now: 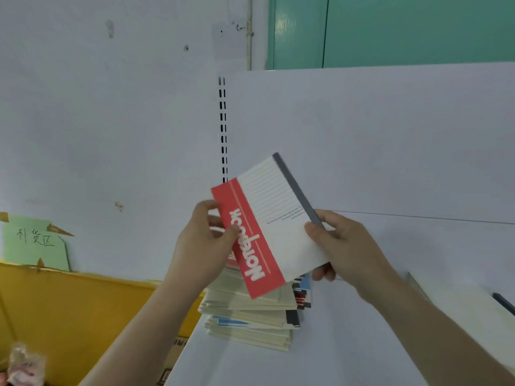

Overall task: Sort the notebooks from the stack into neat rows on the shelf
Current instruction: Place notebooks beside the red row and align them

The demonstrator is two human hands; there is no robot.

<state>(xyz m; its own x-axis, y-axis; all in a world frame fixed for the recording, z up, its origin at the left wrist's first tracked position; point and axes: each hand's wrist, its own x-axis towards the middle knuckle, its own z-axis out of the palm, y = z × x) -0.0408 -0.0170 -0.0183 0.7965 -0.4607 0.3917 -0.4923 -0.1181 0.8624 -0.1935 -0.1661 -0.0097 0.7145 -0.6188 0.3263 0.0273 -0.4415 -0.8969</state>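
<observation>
We hold 1 red-and-white notebook [267, 227] in the air above the stack [250, 316], which sits on the white shelf [362, 316] near its left edge. Our left hand [203, 240] pinches the red edge; our right hand [342, 246] curls its fingers [313, 229] around the grey spine corner. To do this well, we turn the cover upright, square it level, then lay it on the shelf to the right, beside the notebook [473, 310] already lying there, edges aligned.

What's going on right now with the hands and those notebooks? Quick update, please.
Both hands, left hand and right hand, grip the red notebook, lifted above the stack. Shelf ahead, nothing blocking.
</observation>
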